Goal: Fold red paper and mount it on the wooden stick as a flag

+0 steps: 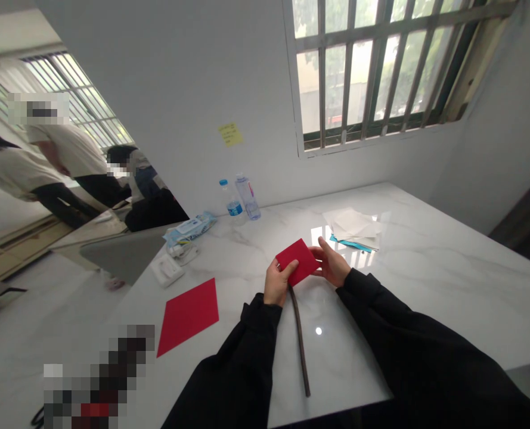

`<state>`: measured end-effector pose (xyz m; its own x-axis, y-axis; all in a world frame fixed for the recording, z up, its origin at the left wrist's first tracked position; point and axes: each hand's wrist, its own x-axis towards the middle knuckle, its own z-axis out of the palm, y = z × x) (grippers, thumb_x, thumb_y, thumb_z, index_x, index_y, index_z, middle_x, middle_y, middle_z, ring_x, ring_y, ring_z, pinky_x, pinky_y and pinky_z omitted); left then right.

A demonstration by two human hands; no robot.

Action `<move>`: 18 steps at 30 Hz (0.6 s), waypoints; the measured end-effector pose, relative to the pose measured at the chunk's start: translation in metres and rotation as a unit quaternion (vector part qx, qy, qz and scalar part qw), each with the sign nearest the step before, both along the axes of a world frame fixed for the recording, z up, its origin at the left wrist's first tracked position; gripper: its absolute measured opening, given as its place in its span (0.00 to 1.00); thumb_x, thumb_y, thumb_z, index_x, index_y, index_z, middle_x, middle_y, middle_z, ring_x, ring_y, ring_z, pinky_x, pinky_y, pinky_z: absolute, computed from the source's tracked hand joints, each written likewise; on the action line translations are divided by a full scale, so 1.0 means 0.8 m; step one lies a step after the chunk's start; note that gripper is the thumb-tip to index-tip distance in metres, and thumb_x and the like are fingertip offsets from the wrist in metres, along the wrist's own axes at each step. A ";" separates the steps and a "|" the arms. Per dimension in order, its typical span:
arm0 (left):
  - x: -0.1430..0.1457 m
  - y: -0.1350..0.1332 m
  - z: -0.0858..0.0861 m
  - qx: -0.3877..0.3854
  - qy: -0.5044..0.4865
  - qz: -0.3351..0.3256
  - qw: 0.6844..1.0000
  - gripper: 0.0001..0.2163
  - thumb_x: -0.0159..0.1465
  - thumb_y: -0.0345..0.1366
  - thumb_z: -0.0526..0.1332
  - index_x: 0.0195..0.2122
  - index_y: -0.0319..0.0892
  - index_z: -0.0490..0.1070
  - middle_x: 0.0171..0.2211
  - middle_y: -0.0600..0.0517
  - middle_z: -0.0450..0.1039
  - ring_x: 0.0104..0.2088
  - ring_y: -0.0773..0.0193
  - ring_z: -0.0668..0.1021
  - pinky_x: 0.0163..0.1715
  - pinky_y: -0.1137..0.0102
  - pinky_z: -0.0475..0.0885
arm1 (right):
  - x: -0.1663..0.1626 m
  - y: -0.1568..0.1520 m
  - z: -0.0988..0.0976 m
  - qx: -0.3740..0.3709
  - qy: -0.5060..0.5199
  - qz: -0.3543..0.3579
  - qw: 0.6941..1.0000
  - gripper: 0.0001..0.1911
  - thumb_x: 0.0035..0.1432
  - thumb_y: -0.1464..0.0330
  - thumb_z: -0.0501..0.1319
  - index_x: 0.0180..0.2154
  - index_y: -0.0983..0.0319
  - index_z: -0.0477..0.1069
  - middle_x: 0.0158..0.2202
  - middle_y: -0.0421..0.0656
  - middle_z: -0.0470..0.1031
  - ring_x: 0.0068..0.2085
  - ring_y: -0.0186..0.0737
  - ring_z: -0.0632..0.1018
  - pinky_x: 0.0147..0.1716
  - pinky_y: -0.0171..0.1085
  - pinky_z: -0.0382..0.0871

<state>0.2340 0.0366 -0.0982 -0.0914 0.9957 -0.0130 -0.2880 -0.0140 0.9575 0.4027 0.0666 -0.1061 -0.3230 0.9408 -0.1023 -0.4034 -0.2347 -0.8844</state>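
People stand and crouch far off to my left, away from the counter (pixel 425 286), which is polished white marble-look stone, glossy enough to mirror the window bars. Nearest that side a loose red sheet (pixel 188 314) lies flat, matte and four-cornered. Beyond it sit a white plastic block (pixel 167 269), a soft blue-and-white wipes pack (pixel 189 229) and two clear bottles (pixel 242 201) against the wall.

My left hand (pixel 276 285) is closed in a pinch on the near-left edge of the red square (pixel 297 262), thumb on top. The square is held just above the counter in front of me, smaller and stiffer-looking than the loose sheet, possibly doubled over. A thin dark rod (pixel 299 339), slightly bowed, runs from under that hand towards me; I cannot tell whether I touch it.

My right hand (pixel 334 265) grips the square's far-right edge, fingers curled behind it. As I judge it, the hold works best kept light and near the corners, with the edges level, so the paper stays flat and takes no stray crease.

Further right lies a fanned pile of white and teal sheets (pixel 354 229).
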 end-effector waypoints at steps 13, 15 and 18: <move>-0.143 -0.141 0.045 0.092 0.423 0.230 0.872 0.21 0.60 0.46 0.66 0.55 0.50 0.74 0.52 0.46 0.78 0.51 0.51 0.79 0.57 0.55 0.72 | 0.010 0.012 -0.025 0.024 -0.009 -0.061 0.998 0.23 0.42 0.55 0.77 0.39 0.59 0.79 0.41 0.46 0.83 0.39 0.44 0.82 0.37 0.38 0.78; -0.224 -0.194 0.060 0.065 0.533 0.291 0.792 0.15 0.60 0.47 0.64 0.48 0.55 0.77 0.50 0.52 0.79 0.51 0.48 0.80 0.58 0.52 0.71 | 0.010 0.013 -0.028 0.022 -0.004 -0.062 0.998 0.22 0.44 0.55 0.76 0.39 0.59 0.79 0.41 0.47 0.83 0.39 0.44 0.82 0.37 0.38 0.78; -0.353 -0.263 0.084 -0.025 0.631 0.375 0.679 0.08 0.57 0.49 0.60 0.36 0.61 0.77 0.48 0.65 0.80 0.53 0.46 0.79 0.59 0.48 0.69 | 0.007 0.013 -0.031 0.027 -0.006 -0.058 0.998 0.20 0.46 0.56 0.75 0.39 0.58 0.79 0.43 0.47 0.82 0.41 0.46 0.82 0.38 0.39 0.78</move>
